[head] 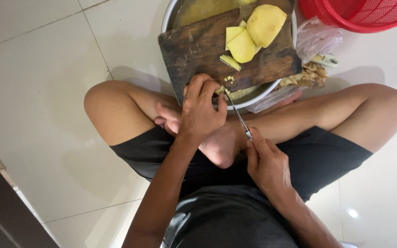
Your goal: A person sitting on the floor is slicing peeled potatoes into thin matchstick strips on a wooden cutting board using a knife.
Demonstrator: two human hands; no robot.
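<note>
On the near edge of a dark, worn wooden cutting board [207, 50], laid across a round metal basin [258, 94], the left hand [201, 110] presses curled fingers onto a small pale-yellow potato piece [220, 90]. The right hand [267, 163] is closed around the handle of a thin-bladed steel knife [236, 112], whose tip meets that piece. By the look of it, the cutting is partly done: a few tiny cubes [229, 79] and one thin strip [230, 62] lie cut, while thick peeled potato slabs [253, 32] remain whole at the far end. Beside the basin sit a clear plastic bag [315, 39], a heap of brown peelings [311, 74] and a red plastic mesh basket [359, 14]. The person's crossed legs [129, 110] crowd the working edge on the white tiled floor [37, 82].
</note>
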